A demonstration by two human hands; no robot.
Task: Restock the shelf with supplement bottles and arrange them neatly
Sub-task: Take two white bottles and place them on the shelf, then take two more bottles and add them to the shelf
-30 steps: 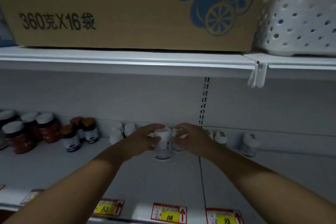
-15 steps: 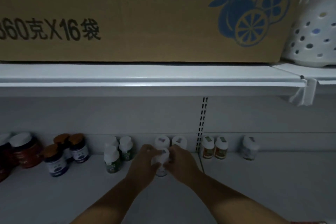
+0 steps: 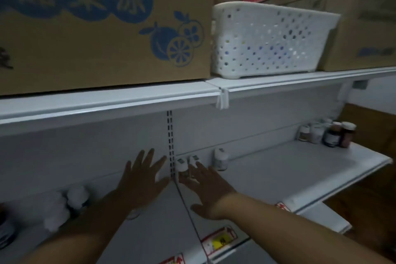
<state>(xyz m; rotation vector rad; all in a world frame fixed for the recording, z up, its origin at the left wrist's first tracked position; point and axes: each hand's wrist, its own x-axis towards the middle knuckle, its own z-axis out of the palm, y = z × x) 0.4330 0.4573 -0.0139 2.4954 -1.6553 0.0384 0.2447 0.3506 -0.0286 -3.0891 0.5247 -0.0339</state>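
Note:
My left hand (image 3: 142,180) is spread flat with straight fingers over the white shelf (image 3: 267,180), holding nothing. My right hand (image 3: 209,186) is open too, its fingertips reaching toward two small white-capped supplement bottles (image 3: 182,166) that stand at the back wall beside the slotted upright (image 3: 170,146). Another white bottle (image 3: 220,159) stands alone just to their right. Blurred white bottles (image 3: 64,203) sit at the left, partly behind my left forearm. The bottle I handled earlier is hidden behind my left hand or out of sight.
Dark jars and small bottles (image 3: 334,135) cluster at the shelf's far right end. Above, the upper shelf (image 3: 128,100) carries a cardboard box (image 3: 96,28), a white perforated basket (image 3: 270,38) and another box. Price tags (image 3: 218,240) line the front edge.
Both hands have let go of the white bottle and opened, fingers spread. The camera has swung to the right and the view is blurred.

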